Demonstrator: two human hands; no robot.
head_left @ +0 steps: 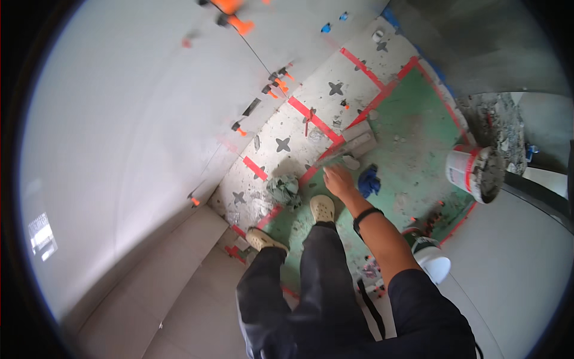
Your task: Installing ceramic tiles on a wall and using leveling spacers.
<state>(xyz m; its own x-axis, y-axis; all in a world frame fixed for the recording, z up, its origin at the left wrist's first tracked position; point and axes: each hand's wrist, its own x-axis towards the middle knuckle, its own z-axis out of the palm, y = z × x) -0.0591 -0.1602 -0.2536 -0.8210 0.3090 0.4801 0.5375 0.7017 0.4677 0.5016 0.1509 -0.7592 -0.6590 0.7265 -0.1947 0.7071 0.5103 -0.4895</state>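
Note:
My right hand reaches down ahead of my feet, with a dark band round the wrist. Its fingers are curled closed around a thin, greyish, blurred thing whose kind I cannot make out. Just beyond lies a flat grey rectangular piece on the green floor covering. A dark blue crumpled cloth or glove lies right of the hand. Left of it sits a crumpled grey-green cloth or bag. My left hand is out of the picture.
Orange-and-black tile levelling clips stick out along the large pale wall panel. A mortar-smeared bucket stands at the right, a white tub nearer me. Red tape edges the floor covering. Rubble lies beyond the bucket.

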